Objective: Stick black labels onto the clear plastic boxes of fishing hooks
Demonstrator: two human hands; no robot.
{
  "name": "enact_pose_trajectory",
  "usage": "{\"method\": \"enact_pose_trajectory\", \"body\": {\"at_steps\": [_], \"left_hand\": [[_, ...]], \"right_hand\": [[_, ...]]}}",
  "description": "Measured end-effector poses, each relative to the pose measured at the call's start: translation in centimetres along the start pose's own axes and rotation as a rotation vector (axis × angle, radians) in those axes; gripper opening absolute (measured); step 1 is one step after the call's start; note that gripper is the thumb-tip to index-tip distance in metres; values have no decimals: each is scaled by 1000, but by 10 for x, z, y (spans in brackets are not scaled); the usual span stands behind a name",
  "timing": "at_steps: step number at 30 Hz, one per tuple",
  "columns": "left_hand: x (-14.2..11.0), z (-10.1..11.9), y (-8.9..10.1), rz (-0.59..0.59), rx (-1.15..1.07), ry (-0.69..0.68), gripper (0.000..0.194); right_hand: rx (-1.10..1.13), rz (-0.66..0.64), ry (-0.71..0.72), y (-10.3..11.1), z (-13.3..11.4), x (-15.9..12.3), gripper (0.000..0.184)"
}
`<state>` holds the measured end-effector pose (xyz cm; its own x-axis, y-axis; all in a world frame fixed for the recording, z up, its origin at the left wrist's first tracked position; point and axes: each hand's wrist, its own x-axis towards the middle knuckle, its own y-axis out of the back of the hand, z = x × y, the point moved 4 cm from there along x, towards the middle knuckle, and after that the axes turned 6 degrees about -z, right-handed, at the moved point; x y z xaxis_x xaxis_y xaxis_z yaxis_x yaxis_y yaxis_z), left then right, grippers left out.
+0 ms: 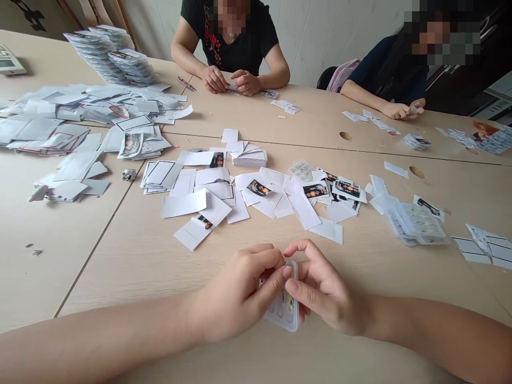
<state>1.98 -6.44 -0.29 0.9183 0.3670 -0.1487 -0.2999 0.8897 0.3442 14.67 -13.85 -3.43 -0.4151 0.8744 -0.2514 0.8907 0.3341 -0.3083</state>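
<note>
A small clear plastic box (288,314) is held at a tilt between my two hands, just above the near part of the table. Small hook-like pieces with yellowish bits show through its surface. My left hand (248,290) covers the box's left and upper part, thumb and fingers pinched near its top edge. Around the right edge curls my right hand (326,288), its thumb in front, other fingers partly behind, index finger bent over the top corner. Whether a sticker is between the left fingertips is hidden.
Loose white paper slips and black printed stickers (316,190) lie ahead. More clear boxes (416,221) sit at right. A large paper heap (88,104) and stacked packs (100,56) stand at back left. Two people sit opposite, their hands (230,80) at small items.
</note>
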Motion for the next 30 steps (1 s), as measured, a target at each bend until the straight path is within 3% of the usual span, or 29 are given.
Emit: {"method": "enact_pose_trajectory", "body": {"at_steps": [6, 16, 30], "left_hand": [[3, -1, 3, 72, 21, -42, 32], [6, -8, 5, 92, -96, -22, 36], [7, -6, 16, 272, -108, -86, 32]], "right_hand": [[1, 3, 61, 2, -1, 2, 25], [-8, 50, 93, 8, -10, 1, 26], [-58, 129, 105, 18, -11, 4, 30]]}}
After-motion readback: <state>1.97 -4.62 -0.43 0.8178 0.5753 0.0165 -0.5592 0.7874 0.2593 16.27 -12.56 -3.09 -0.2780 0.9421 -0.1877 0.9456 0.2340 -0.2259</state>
